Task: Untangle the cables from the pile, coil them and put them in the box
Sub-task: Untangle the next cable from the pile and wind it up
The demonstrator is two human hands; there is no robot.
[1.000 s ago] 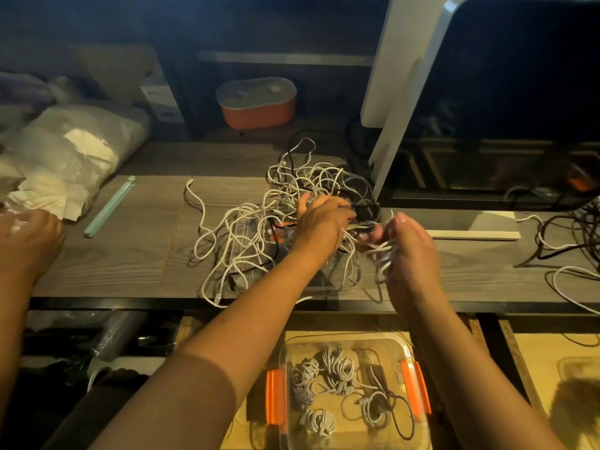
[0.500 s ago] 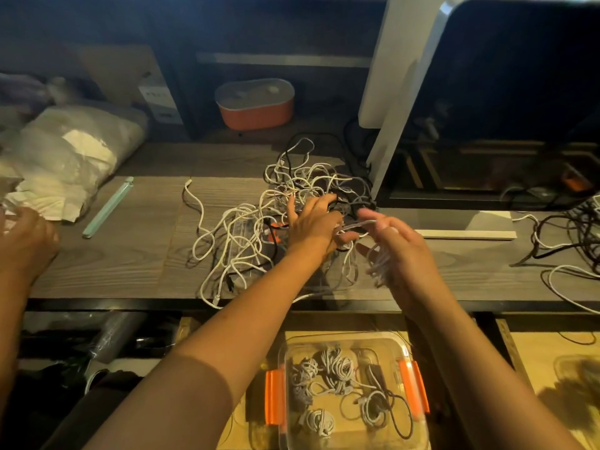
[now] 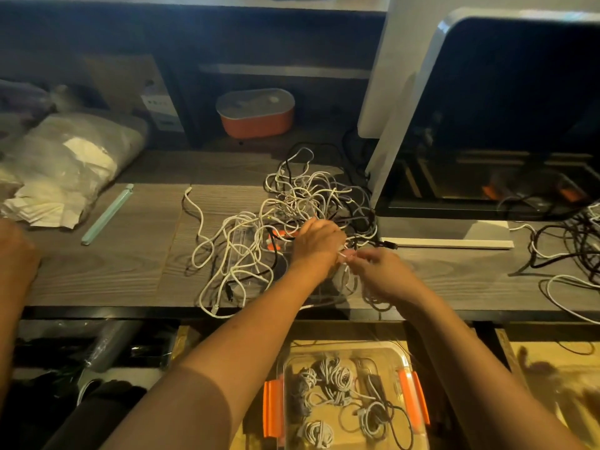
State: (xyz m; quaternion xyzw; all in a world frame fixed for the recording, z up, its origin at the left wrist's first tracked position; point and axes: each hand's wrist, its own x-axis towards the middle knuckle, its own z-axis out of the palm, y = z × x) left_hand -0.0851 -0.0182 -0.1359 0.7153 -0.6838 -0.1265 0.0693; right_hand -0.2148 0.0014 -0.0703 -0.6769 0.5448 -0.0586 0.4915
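Note:
A tangled pile of white and black cables (image 3: 259, 228) lies on the grey wooden desk (image 3: 123, 254), over a clear lid with orange clips. My left hand (image 3: 316, 243) rests at the pile's right side and pinches a white cable end. My right hand (image 3: 381, 274) meets it fingertip to fingertip and holds a partly wound white cable (image 3: 373, 295) whose loops hang below the hand. A clear box with orange latches (image 3: 412, 391) sits below the desk edge and holds several coiled cables.
A monitor (image 3: 506, 118) stands at the right, with more loose cables (image 3: 571, 251) beyond it. An orange container (image 3: 256, 113) sits at the back. A plastic bag (image 3: 61, 164) and a pale green strip (image 3: 107, 214) lie at the left. Another person's hand (image 3: 14, 254) shows at the left edge.
My left hand closed from spread fingers to a pinch on the cable end. My right hand moved down toward the desk edge, and both hands now meet at the fingertips.

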